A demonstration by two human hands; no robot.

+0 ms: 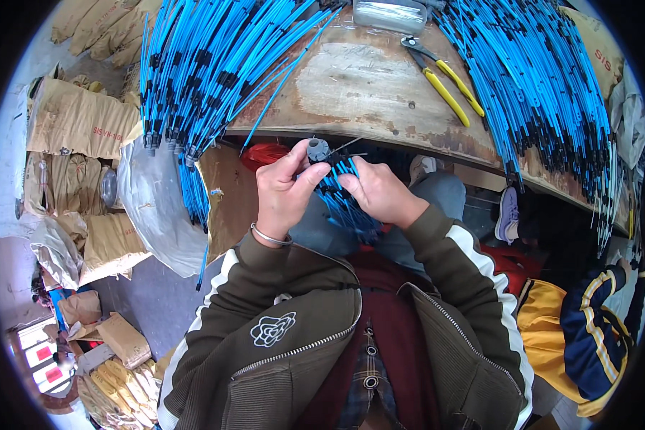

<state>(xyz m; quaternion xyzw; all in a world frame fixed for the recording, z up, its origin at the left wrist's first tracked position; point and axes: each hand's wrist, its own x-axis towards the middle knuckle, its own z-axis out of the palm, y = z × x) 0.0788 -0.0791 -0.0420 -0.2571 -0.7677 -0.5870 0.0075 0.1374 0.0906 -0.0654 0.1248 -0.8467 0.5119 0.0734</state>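
Observation:
My left hand [282, 188] is closed, its thumb and fingers pinching a small grey round plastic piece [318, 150] with a hole in it. Close beside it, my right hand [384, 195] is wrapped round a bunch of blue cables [341, 199] with black ends, which hangs down over my lap. Thin dark wire-like ends stick out between the two hands. Both hands are just below the near edge of the wooden table [358, 82]. The fingertips of my right hand are partly hidden by the cables.
Large bundles of blue cables with black fittings lie on the table's left [208, 79] and right [534, 86]. Yellow-handled pliers [444, 82] rest between them, near a clear plastic box [389, 14]. Brown sacks [86, 118] stand at left; a yellow and navy jacket [573, 333] is at right.

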